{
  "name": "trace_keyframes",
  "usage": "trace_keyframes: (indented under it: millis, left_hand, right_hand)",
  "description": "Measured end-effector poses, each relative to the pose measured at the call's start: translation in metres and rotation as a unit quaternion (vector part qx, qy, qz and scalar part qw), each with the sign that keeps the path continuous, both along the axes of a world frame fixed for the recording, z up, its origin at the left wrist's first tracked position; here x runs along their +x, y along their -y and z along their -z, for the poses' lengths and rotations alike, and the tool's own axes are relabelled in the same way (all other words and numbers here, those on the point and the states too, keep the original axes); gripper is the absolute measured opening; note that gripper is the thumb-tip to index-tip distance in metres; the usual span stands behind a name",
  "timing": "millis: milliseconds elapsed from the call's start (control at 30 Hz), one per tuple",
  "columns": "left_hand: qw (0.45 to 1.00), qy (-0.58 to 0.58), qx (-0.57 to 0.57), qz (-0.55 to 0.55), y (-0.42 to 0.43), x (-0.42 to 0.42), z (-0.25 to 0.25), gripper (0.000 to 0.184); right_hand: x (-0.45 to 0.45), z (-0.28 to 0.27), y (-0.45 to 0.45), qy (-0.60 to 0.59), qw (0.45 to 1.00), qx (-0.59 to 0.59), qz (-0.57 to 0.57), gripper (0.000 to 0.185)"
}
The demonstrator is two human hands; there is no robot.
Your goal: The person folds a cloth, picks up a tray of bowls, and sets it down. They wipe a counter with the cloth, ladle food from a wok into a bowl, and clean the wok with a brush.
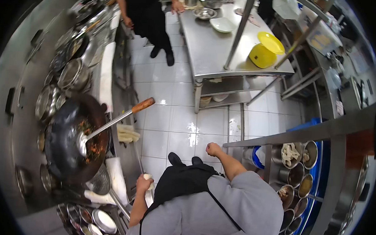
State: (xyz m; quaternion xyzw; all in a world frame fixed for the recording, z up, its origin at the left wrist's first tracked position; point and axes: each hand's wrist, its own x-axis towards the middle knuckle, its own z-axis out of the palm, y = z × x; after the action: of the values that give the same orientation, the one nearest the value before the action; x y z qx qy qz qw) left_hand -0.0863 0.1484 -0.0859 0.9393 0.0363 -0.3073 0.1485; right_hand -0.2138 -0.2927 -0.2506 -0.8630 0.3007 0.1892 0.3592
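My left hand (143, 184) is at the front edge of the steel stove counter, its fingers closed round a pale folded cloth (149, 181). My right hand (213, 149) hangs over the tiled floor with fingers curled in, and nothing shows in it. Left of me, a large black wok (64, 154) holds dark and reddish food bits (95, 149). A ladle (112, 125) with a wooden handle end rests in the wok, its handle pointing towards the aisle. Another folded cloth (127, 133) lies on the counter edge, apart from my left hand.
A mesh strainer (99, 181) lies beside the wok, near several seasoning pots (103, 221). Ahead, a person in a black apron (146, 19) stands by a steel table (199, 46) with a yellow container (263, 56). On my right, a rack holds several metal food pots (295, 176).
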Motion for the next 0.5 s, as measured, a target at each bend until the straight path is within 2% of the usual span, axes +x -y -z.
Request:
trace_keyframes:
  millis: [100, 133, 200, 367, 400, 433, 500]
  left_hand:
    - [0.996, -0.056, -0.017, 0.073, 0.017, 0.046, 0.015, 0.06]
    - [0.994, -0.059, 0.022, 0.085, 0.032, 0.058, 0.01, 0.06]
    - [0.989, -0.077, -0.006, 0.129, 0.05, 0.085, 0.024, 0.065]
    - [0.984, -0.028, -0.074, 0.157, 0.098, 0.133, 0.037, 0.074]
    - [0.983, -0.012, -0.098, 0.155, 0.102, 0.137, 0.04, 0.075]
    - [0.981, 0.006, -0.121, 0.151, 0.108, 0.14, 0.042, 0.077]
    - [0.976, -0.03, -0.106, 0.19, 0.12, 0.148, 0.033, 0.072]
  right_hand:
    - [-0.023, -0.033, 0.002, -0.09, 0.991, 0.061, 0.074, 0.019]
    - [-0.026, -0.045, 0.011, -0.105, 0.988, 0.068, 0.092, 0.019]
    - [-0.04, -0.052, 0.01, -0.132, 0.977, 0.076, 0.151, 0.019]
    - [-0.05, -0.075, 0.002, -0.089, 0.955, 0.11, 0.259, 0.021]
    - [-0.04, -0.079, 0.01, -0.114, 0.958, 0.101, 0.243, 0.026]
    - [-0.031, -0.075, 0.019, -0.068, 0.962, 0.098, 0.247, 0.03]
    - [-0.001, -0.081, 0.041, 0.029, 0.961, 0.084, 0.263, 0.039]
